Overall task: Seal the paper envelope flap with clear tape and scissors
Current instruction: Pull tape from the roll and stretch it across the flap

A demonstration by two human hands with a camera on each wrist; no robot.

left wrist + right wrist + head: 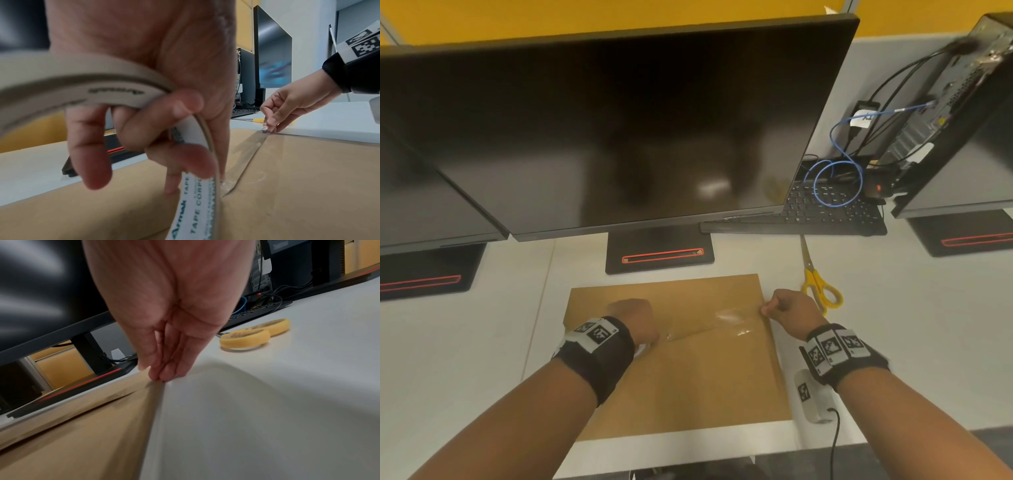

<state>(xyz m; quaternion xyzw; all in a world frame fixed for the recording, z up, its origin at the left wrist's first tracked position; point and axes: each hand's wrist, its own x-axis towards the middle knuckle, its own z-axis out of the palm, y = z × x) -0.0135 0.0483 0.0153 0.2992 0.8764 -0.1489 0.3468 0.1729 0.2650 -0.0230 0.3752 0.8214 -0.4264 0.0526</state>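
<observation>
A brown paper envelope lies flat on the white desk. My left hand grips a roll of clear tape, fingers curled through its core, and holds it down on the envelope's middle. A strip of clear tape runs from the roll rightward along the flap seam. My right hand pinches the free end of the strip at the envelope's right edge. Yellow-handled scissors lie on the desk just beyond my right hand, untouched.
A large dark monitor on a black stand looms right behind the envelope. A keyboard, blue cables and a computer case fill the back right. A white tagged device with a cord sits under my right wrist.
</observation>
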